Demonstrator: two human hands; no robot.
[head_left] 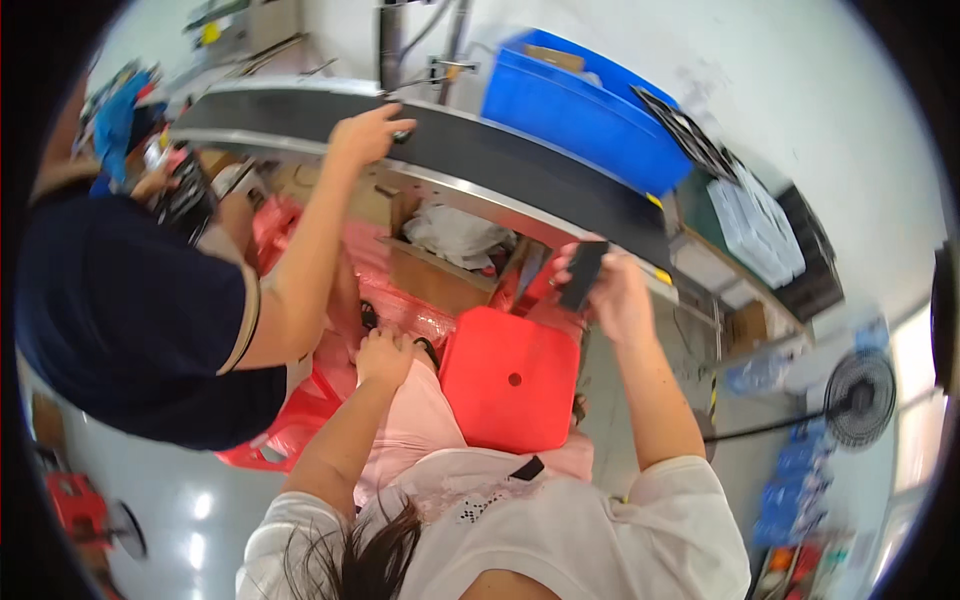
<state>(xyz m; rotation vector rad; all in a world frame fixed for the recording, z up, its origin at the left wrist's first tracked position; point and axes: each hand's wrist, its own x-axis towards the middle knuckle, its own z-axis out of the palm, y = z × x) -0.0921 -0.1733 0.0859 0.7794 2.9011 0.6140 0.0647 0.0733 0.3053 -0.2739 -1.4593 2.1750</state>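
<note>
My right hand (618, 295) grips a flat black part (583, 275), long axis upright and slightly tilted, top toward the conveyor belt (520, 160); my left hand (385, 358) rests clenched, empty.

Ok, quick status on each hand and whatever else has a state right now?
right hand: raised, gripping a dark flat piece
left hand: down on the lap, holds nothing visible
co-worker's hand: on a small dark item on the conveyor belt
red stool: upright, unoccupied
floor fan: spin cannot be told
</note>
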